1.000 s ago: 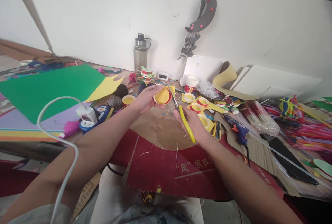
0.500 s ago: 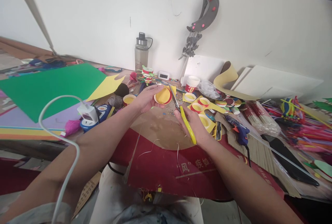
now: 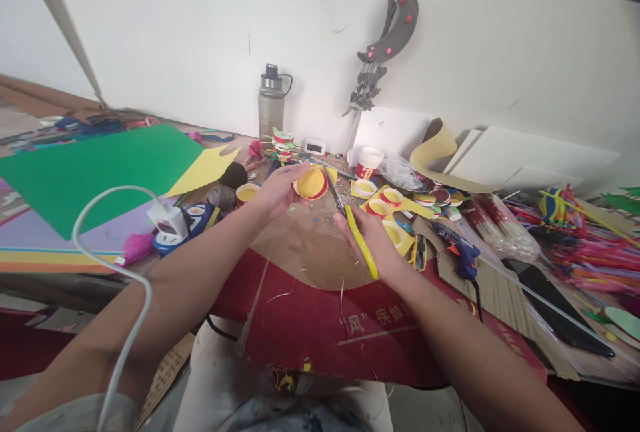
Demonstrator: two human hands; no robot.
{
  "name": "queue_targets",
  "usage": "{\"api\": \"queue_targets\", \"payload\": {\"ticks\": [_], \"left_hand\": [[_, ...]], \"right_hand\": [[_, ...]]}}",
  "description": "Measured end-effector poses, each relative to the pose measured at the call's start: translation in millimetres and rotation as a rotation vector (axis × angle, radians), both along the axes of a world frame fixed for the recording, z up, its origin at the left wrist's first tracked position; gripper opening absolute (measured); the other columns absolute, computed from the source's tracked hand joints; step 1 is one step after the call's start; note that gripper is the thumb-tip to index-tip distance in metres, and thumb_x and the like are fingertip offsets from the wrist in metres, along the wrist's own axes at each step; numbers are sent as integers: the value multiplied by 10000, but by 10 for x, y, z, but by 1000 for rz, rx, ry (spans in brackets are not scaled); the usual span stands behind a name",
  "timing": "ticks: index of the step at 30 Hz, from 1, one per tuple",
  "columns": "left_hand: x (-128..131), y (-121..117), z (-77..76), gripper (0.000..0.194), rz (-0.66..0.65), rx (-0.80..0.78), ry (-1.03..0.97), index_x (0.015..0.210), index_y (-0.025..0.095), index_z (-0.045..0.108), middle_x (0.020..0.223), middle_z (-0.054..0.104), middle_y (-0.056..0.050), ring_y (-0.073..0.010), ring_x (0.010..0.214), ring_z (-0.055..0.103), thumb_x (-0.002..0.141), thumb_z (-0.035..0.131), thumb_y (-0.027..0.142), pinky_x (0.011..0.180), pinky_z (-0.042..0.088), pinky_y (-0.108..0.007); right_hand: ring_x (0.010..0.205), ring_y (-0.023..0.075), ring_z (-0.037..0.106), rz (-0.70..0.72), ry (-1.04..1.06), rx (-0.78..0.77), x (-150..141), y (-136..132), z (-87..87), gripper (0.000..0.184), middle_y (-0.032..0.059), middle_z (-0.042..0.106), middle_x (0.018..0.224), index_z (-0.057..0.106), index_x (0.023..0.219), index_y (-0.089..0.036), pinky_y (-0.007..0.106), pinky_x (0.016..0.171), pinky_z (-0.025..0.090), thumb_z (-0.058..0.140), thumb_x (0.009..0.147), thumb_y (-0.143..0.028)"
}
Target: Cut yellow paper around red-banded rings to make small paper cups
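Observation:
A short cut ring of a paper cup, backed with yellow paper (image 3: 311, 184), is gripped in my left hand (image 3: 277, 193), thumb on top and fingers beneath. Part of the yellow paper sticks out past its rim toward the right. My right hand (image 3: 376, 237) is closed around scissors with yellow handles (image 3: 361, 243). The blades point up and away, lying at the right edge of the ring and its paper. Whether the blades are parted is hard to make out. Several similar cup rings on yellow paper (image 3: 379, 207) lie just beyond my right hand.
Red cardboard (image 3: 320, 325) covers the front of the table. On the left lies green sheet (image 3: 105, 172), beside a charger with a white cable (image 3: 167, 219). A glue gun (image 3: 463, 255), a box cutter (image 3: 420, 252) and a phone (image 3: 557, 309) lie right. A bottle (image 3: 271, 109) stands behind.
The cup ring has tipped a little and shifted slightly left in my left hand. The scissors stay beside it, almost unmoved. The whole view has shifted slightly.

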State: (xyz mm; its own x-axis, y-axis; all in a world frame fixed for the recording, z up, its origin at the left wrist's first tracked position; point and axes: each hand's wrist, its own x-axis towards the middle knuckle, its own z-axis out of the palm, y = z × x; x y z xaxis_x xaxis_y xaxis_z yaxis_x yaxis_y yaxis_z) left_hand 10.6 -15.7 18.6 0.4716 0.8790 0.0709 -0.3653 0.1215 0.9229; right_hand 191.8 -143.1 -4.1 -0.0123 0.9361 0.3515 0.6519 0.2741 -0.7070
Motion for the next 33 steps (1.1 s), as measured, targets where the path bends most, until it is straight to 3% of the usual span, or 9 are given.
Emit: {"api": "queue_targets", "payload": {"ticks": [7, 23, 28, 33], "left_hand": [[-22, -18, -15, 218, -45, 4, 42, 945, 120, 759, 774, 715, -48, -144, 571, 670, 886, 791, 327, 398, 542, -229], [-57, 59, -89, 428, -32, 73, 47, 923, 145, 746, 747, 685, -13, -108, 540, 618, 741, 909, 497, 382, 457, -192], [-6, 26, -90, 392, -24, 76, 17, 852, 152, 744, 684, 670, -27, -91, 504, 553, 873, 786, 541, 404, 399, -187], [31, 2, -109, 325, 28, -7, 17, 904, 187, 729, 846, 777, -42, -137, 720, 713, 948, 721, 509, 646, 562, -213]], "right_hand": [[583, 149, 414, 13, -25, 21, 16, 33, -25, 442, -36, 493, 657, 452, 825, -263, 300, 573, 364, 472, 996, -671], [585, 152, 385, -22, -44, 6, -15, 0, 12, 522, -26, 481, 624, 458, 772, -255, 302, 572, 344, 469, 965, -740], [555, 150, 406, -6, -45, 6, -11, -15, 28, 504, -31, 488, 602, 460, 769, -257, 303, 557, 342, 484, 983, -713], [534, 152, 420, -9, -32, -18, -4, -18, 15, 494, -34, 492, 585, 484, 802, -255, 306, 548, 350, 486, 982, -714]]}}
